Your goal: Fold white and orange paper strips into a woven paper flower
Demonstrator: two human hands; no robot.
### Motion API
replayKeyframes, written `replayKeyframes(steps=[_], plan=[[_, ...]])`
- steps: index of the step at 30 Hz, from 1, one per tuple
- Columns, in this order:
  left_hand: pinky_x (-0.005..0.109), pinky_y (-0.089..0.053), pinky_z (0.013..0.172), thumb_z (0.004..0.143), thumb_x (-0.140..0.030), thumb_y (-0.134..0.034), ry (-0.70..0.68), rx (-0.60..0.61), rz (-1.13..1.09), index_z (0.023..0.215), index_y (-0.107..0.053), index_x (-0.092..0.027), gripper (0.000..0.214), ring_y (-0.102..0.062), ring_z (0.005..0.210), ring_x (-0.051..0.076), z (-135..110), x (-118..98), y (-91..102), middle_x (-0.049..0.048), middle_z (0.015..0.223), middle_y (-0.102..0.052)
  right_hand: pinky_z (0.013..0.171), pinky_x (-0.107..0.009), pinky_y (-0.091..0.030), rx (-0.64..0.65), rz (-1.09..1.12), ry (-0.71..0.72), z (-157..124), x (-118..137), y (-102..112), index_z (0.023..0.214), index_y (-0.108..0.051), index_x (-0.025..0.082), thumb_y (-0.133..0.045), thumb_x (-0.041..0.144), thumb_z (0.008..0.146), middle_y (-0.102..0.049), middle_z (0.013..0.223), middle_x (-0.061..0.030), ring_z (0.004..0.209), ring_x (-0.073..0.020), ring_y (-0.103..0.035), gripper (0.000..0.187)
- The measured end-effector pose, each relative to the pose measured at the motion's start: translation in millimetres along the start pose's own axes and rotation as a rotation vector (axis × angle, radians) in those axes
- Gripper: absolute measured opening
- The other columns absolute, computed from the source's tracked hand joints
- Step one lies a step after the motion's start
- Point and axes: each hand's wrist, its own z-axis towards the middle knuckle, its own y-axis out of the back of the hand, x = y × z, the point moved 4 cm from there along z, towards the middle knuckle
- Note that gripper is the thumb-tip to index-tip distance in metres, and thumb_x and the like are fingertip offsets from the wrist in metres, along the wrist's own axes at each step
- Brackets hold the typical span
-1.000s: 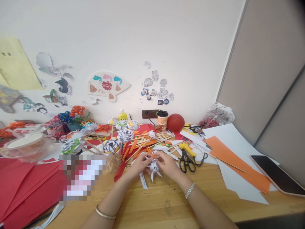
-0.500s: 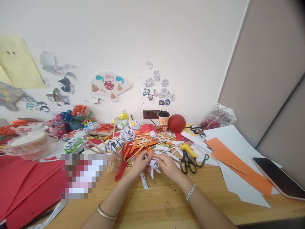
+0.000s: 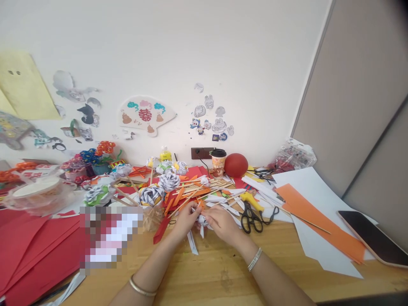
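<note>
Between my two hands is a small white paper flower (image 3: pixel 202 220) with a loose strip end hanging below it. My left hand (image 3: pixel 188 219) grips it from the left, fingers closed. From the right, my right hand (image 3: pixel 221 221) pinches its folded paper, covering part of the bloom. A loose white paper strip (image 3: pixel 192 243) lies on the wooden table just under my left hand. Behind my hands are scattered orange and white strips and a pile of wooden sticks (image 3: pixel 191 187). Finished-looking paper roses (image 3: pixel 169 181) on sticks stand in a clear cup (image 3: pixel 152 218) to the left.
Black scissors (image 3: pixel 251 217) and a yellow-handled tool (image 3: pixel 251 199) lie right of my hands. Farther back are a paper cup (image 3: pixel 218 163) and a red balloon (image 3: pixel 236 165). Orange paper (image 3: pixel 321 225) and a phone (image 3: pixel 372 238) are at right; red sheets (image 3: pixel 41 250) at left.
My right hand has shifted slightly left over the paper flower and now covers more of it. The left hand stays on the flower with little movement.
</note>
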Motion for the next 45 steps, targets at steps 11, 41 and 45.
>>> replayKeyframes(steps=[11,41,45], plan=[[0.023,-0.043,0.036,0.065,-0.053,-0.053,0.035,-0.030,-0.029,0.068,-0.040,-0.018,0.037,-0.048,0.036,0.010,1.4,-2.4,5.5,-0.0084,0.048,-0.046,0.080,-0.033,-0.040,-0.064,-0.002,0.043,-2.7,4.5,6.2,0.105,-0.058,0.021,-0.037,0.024,0.086,-0.064,0.096,-0.0056,0.089,-0.0180,-0.053,0.028],[0.023,-0.043,0.058,0.061,-0.031,-0.064,-0.250,-0.066,0.150,0.069,-0.058,-0.017,0.017,-0.054,0.061,0.014,-16.1,-38.2,1.3,0.0006,0.069,-0.061,0.069,-0.028,-0.045,-0.302,0.309,-0.335,0.6,-22.6,-1.1,0.075,-0.059,0.018,-0.058,0.020,0.069,-0.062,0.078,-0.0022,0.076,-0.0165,-0.057,0.006],[0.025,-0.044,0.067,0.063,-0.030,-0.063,-0.333,-0.058,0.181,0.071,-0.058,-0.017,0.016,-0.055,0.070,0.016,-16.8,-40.4,0.9,0.0018,0.074,-0.061,0.070,-0.028,-0.043,-0.324,0.291,-0.321,-0.7,-21.0,0.4,0.075,-0.057,0.019,-0.057,0.016,0.069,-0.061,0.078,-0.0018,0.076,-0.0164,-0.056,0.006]])
